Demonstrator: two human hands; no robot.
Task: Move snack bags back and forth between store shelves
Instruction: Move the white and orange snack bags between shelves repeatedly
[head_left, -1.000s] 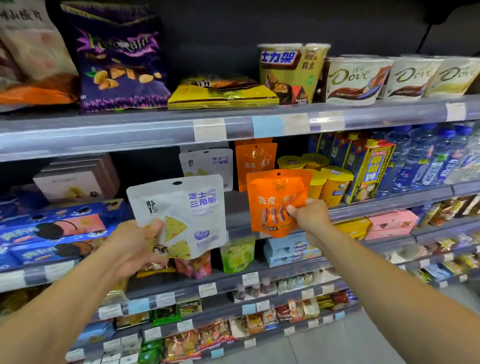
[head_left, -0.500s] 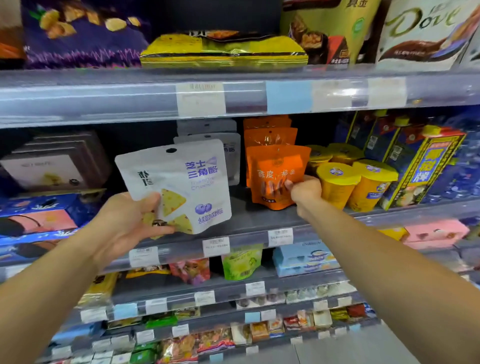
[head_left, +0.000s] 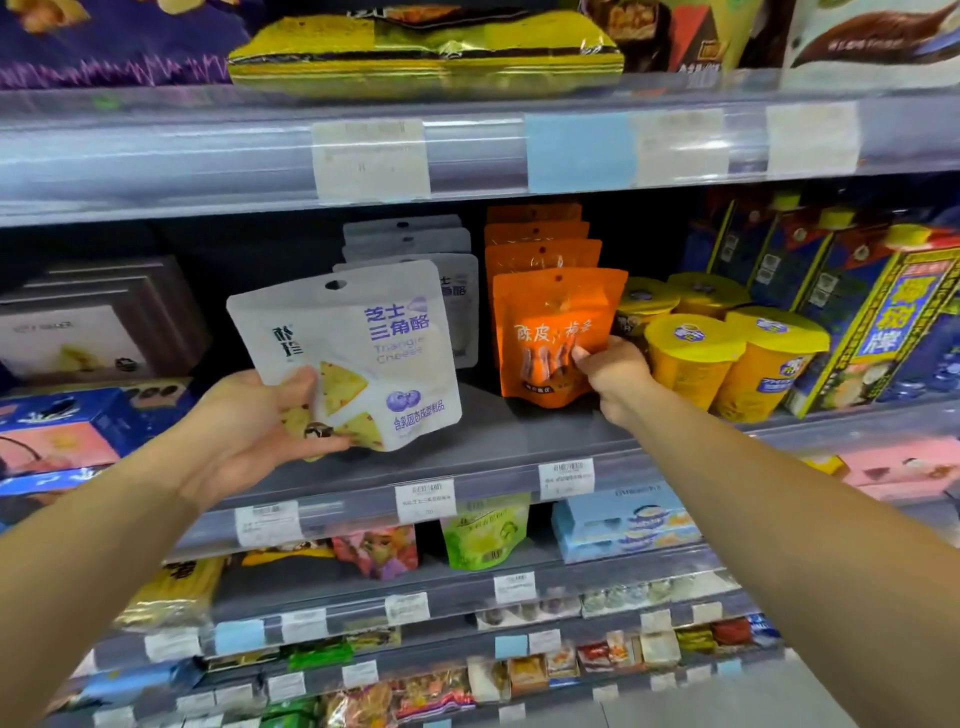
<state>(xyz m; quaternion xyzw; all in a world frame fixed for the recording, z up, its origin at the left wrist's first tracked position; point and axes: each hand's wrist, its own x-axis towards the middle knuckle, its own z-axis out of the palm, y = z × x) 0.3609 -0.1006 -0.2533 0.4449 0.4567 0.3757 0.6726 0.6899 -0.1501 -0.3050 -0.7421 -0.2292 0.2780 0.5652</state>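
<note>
— When you look at the big gray shelf (head_left: 467, 436) in the middle, what stands on it?
— Lots! At the right are tall blue boxes (head_left: 893, 322). Just beside them are yellow cups (head_left: 691, 358) with yellow lids.
— And the snack bags?
— One row of white bags (head_left: 410, 239) and one row of orange bags (head_left: 540, 234) stand side by side, going toward the back.
— Who has the white snack bag (head_left: 363, 353)?
— The left hand (head_left: 249, 421) holds it. Its thumb lies on the front, low at the corner, and its fingers curl under. That bag is up in the air in front of the white row, and it tips a little to the left.
— Where is the orange snack bag (head_left: 550, 332)?
— It is upright at the very front of the orange row, just beside the yellow cups. The right hand (head_left: 615, 374) pinches its lower right edge with curled fingers. I cannot tell if its bottom sits on the shelf.
— What are the little white things on the shelf edge?
— Those are price tags (head_left: 425, 500). Their words are too blurry to read.
</note>
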